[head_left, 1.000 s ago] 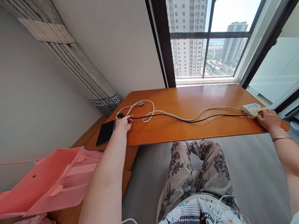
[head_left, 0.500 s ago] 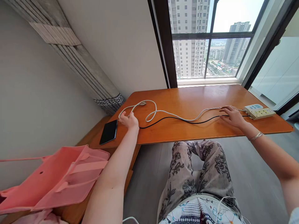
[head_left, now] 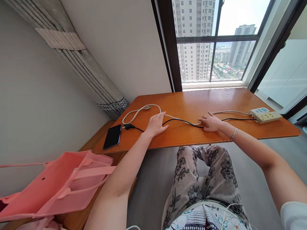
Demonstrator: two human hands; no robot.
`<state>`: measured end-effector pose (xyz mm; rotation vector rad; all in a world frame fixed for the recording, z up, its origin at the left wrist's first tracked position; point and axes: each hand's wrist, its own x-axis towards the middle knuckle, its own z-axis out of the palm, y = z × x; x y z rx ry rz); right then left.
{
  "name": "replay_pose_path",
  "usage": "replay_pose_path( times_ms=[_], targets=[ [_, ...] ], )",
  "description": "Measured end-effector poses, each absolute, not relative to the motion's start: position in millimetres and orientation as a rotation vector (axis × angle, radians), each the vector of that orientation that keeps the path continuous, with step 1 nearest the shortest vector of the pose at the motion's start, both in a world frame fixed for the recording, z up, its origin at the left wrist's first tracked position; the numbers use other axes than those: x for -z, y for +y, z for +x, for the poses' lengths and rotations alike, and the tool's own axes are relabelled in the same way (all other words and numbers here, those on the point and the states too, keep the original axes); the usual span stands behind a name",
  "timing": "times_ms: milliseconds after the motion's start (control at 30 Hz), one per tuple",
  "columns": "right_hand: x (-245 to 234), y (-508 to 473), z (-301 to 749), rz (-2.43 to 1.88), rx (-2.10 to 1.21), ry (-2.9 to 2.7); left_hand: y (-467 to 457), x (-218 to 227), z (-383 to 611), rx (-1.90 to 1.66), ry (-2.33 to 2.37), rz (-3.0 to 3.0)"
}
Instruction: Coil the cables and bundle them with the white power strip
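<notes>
Black cord [head_left: 240, 119] runs left-right along the table [head_left: 192, 99]; its black plug [head_left: 129, 126] points left, toward the tablet [head_left: 112, 137]. White cord [head_left: 231, 111] lies alongside, looped at left. Left hand [head_left: 155, 125] and right hand [head_left: 211, 122], fingers spread, cover parts of both. Power strips [head_left: 269, 117] occupy the right end.

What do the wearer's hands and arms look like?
The left hand and right hand are ungloved. A thin silvery bracelet circles the right wrist, and a pale sleeve shows higher on that arm. The left arm shows no sleeve in view.
</notes>
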<state>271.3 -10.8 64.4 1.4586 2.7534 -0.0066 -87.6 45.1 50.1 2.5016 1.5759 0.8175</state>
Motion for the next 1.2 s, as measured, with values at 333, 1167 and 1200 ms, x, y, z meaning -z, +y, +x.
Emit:
replay_pose_path(
  times_ms=[333,1167,1200],
  targets=[
    [-73.5,-18.5,265.5,1.445,-0.186,2.649,47.0,-55.1,-103.4,-0.834,1.605,2.159],
    [-233.3,13.3,270.2,2.234,0.616,3.683,38.0,-52.2,-24.2,-1.167,0.879,1.589],
    [-236.5,15.4,267.8,2.228,0.642,3.737,38.2,-49.9,-23.5,-1.157,0.877,1.645]
  ],
)
